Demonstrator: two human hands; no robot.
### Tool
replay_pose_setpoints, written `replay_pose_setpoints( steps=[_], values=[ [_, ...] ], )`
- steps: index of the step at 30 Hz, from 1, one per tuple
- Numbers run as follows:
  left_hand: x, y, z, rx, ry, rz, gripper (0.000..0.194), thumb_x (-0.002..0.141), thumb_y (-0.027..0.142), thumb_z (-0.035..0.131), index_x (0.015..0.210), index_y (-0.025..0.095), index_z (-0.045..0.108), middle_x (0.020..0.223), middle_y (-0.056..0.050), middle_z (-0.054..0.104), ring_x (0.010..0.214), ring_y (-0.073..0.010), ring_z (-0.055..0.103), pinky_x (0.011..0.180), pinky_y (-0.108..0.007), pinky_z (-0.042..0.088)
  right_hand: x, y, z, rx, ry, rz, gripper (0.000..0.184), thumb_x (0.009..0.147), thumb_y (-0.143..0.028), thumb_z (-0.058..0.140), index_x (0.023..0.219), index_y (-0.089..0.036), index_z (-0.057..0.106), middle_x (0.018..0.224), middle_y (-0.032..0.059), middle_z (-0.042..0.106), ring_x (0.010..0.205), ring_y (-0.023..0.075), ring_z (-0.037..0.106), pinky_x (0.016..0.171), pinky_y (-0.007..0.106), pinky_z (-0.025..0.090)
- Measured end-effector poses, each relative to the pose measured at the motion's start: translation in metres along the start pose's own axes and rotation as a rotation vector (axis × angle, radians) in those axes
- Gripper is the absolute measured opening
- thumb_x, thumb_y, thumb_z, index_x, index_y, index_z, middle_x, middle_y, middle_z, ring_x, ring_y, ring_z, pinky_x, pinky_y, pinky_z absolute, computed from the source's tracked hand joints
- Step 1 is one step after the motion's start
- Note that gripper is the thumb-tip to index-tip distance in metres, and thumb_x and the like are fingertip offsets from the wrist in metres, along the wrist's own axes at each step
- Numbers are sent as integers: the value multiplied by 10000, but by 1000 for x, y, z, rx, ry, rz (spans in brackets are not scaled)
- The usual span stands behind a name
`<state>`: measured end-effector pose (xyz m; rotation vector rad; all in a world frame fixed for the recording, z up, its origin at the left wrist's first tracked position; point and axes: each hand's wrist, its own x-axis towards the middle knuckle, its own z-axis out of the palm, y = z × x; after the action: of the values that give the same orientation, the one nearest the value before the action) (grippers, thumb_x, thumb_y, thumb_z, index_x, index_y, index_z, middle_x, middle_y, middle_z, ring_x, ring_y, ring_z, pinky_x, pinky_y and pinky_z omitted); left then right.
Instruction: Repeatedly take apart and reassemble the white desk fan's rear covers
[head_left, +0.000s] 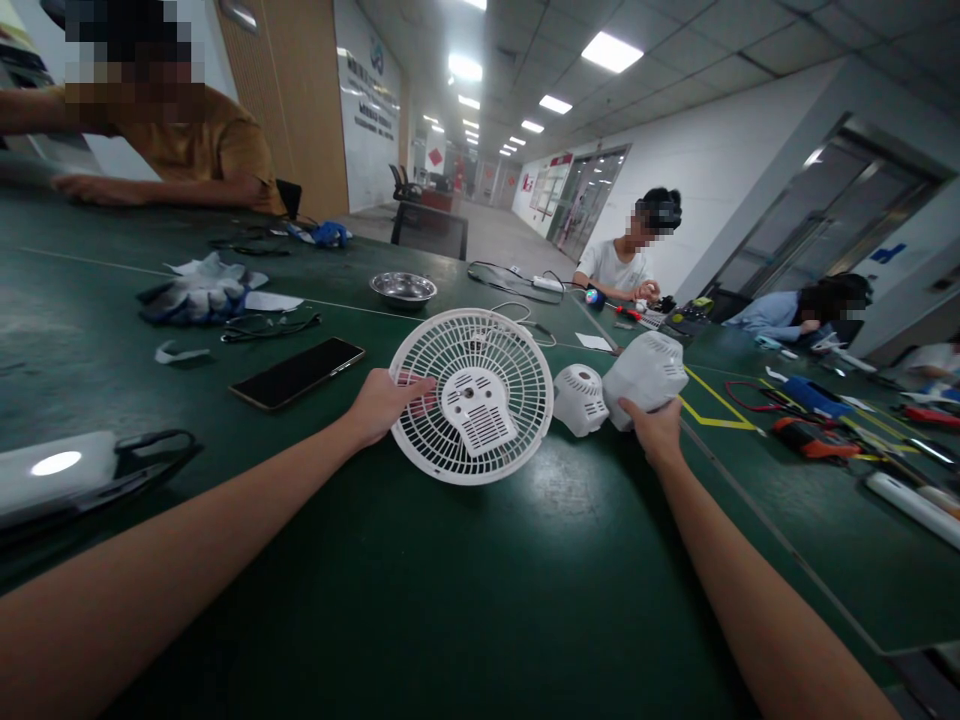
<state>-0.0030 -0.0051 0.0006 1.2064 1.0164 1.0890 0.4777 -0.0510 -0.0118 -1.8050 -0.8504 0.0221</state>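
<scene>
Green table (420, 600): fan grille (471, 396) tilted, facing camera.

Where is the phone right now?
In the head view the phone lies flat on the green table, left of the fan grille and beyond the left hand, with black cables just behind it.

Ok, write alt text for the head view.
On a green table, the left hand grips a white fan grille while the right hand holds a white fan housing. A phone and metal bowl lie beyond.
</scene>
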Motion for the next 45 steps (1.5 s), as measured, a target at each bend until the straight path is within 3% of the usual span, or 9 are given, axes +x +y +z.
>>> replay_pose_setpoints(
  steps=[6,13,17,26,34,41,45],
  values=[
    [0,2,2,18,17,-3,145,807,227,778,915,133,763,854,-91,785,753,-223,750,734,-386,625,-9,-14,0,-11,100,-70,785,529,-501,876,1175,-201,547,1185,152,708,1106,342,675,1000,497,510],
    [3,-3,0,27,13,8,160,798,244,790,923,146,764,871,-88,785,765,-232,752,727,-383,625,-23,-59,-1,183,202,-282,797,615,-520,843,1241,-202,466,1169,153,718,1018,304,730,858,434,580],
    [4,-5,0,4,3,10,132,819,233,781,919,149,762,881,-85,787,776,-227,752,740,-384,629,-38,-77,7,173,153,-311,750,628,-530,832,1198,-208,468,1112,137,729,987,304,738,843,433,581],
    [3,-3,-1,31,-2,22,153,822,253,780,922,139,762,866,-91,785,766,-228,748,727,-387,624,-60,-76,21,-8,32,-252,745,632,-579,824,1182,-223,471,1049,122,751,950,319,727,840,429,547],
    [7,-5,2,24,35,10,142,793,241,792,848,115,758,764,-77,761,671,-199,719,659,-341,596,-70,-87,26,-49,-5,-275,743,612,-622,808,1135,-219,466,1027,147,755,904,340,718,819,447,530],
    [6,-4,1,23,7,38,148,802,249,795,876,125,764,798,-78,768,695,-200,719,671,-344,593,-73,-90,29,-177,-63,-405,769,608,-676,793,1131,-212,471,982,139,738,872,354,702,793,453,528],
    [2,-1,2,33,16,36,147,810,248,786,879,121,760,800,-80,767,707,-206,721,676,-353,593,-71,-92,28,-169,-118,-332,739,620,-662,790,1128,-216,493,1049,144,737,972,360,698,883,481,520]
  ],
)
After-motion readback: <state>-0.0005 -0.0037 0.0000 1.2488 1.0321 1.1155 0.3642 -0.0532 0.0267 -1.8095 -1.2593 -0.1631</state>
